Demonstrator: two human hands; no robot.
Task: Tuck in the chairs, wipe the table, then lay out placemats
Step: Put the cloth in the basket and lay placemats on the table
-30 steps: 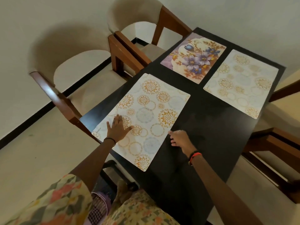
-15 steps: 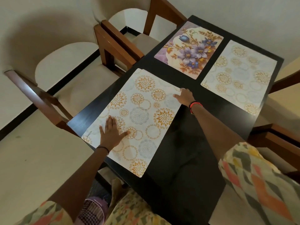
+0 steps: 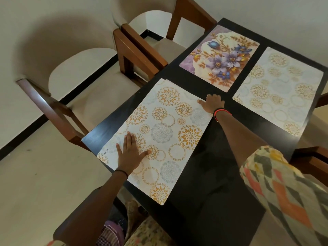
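While the long placemat (image 3: 159, 132) lies by the worktop's (image 3: 221, 166) left edge, running away from me, my left hand (image 3: 130, 153) presses its near end and my right hand (image 3: 212, 103) its far right corner, fingers (image 3: 128, 139) flat and open, gripping nothing.

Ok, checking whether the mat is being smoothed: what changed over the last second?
The right grip moved away along the near white-and-gold circle-patterned placemat to its far right corner. The left grip stayed flat on it; the purple floral placemat and far pale patterned placemat stayed put.
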